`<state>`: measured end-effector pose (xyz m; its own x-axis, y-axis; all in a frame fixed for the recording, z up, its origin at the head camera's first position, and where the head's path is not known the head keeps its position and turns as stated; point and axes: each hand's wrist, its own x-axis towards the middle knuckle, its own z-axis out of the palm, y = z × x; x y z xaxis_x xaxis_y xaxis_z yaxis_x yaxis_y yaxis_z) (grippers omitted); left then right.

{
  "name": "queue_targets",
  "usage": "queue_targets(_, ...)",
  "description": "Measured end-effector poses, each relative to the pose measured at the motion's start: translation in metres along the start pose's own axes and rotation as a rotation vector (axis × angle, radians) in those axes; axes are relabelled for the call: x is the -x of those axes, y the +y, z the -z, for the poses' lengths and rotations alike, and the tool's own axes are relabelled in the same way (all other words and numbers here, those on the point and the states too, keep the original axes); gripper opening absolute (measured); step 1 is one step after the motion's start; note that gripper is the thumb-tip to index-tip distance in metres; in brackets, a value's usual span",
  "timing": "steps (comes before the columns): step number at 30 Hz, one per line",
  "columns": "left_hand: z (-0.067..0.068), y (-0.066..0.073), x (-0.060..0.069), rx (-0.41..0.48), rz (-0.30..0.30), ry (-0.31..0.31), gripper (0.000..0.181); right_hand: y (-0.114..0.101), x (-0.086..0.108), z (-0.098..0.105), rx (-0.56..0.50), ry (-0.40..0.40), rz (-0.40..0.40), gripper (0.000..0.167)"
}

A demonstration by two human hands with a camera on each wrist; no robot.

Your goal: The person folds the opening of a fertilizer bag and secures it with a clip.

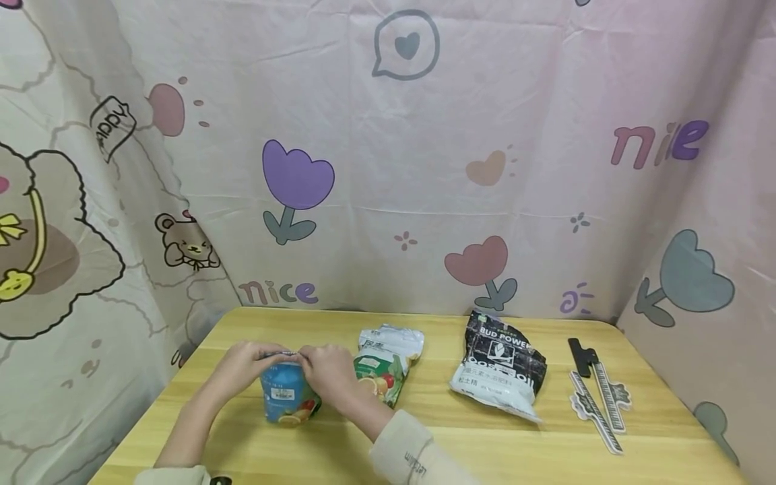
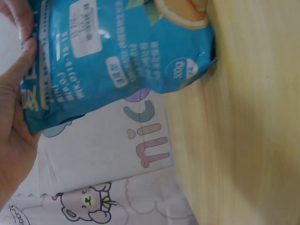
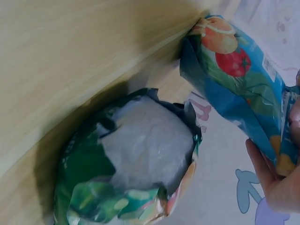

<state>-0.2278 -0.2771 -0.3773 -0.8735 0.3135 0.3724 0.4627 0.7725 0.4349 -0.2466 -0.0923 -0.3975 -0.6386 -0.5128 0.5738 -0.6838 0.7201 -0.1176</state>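
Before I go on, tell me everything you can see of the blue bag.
The blue bag looks like glossy, creased plastic, with pale print, a white barcode label and orange and tomato pictures. It is upright over the table, left of the green bag in the head view. The left grip and right grip hold its top edge; whether it is sealed, I cannot tell.

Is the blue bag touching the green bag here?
Apart: the right wrist view shows table and patterned cloth between the blue bag and the green bag.
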Motion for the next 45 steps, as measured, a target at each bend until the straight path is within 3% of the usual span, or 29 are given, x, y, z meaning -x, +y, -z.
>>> queue_targets(4,0.002,-0.003,0.002,0.087,0.034,-0.010,0.018,0.003,0.001,0.006,-0.096,-0.054,-0.006,0.024)
queue_targets(13,-0.001,-0.001,0.001,0.020,0.045,0.055,0.015,0.009,0.000,0.008,-0.109,-0.057,-0.034,0.019)
queue_targets(17,0.002,-0.003,0.003,0.058,0.056,0.033,0.018,0.011,0.003,0.009,-0.179,-0.068,-0.030,0.021)
queue_targets(22,0.011,-0.009,0.011,0.104,0.086,0.058,0.017,0.018,0.007,0.014,-0.283,-0.085,-0.016,0.022)
queue_targets(26,0.015,-0.012,0.016,0.114,0.106,0.075,0.016,0.022,0.007,0.016,-0.273,-0.064,0.044,0.021)
queue_targets(31,0.016,-0.012,0.014,0.102,0.115,0.078,0.019,0.023,0.006,0.013,-0.239,-0.023,0.063,0.021)
queue_targets(38,0.018,-0.024,0.022,0.221,0.160,0.066,0.020,0.029,0.009,0.025,-0.367,-0.141,0.013,0.022)
queue_targets(45,0.012,-0.029,0.024,0.213,0.151,0.143,0.017,0.034,0.011,0.030,-0.308,-0.155,0.058,0.023)
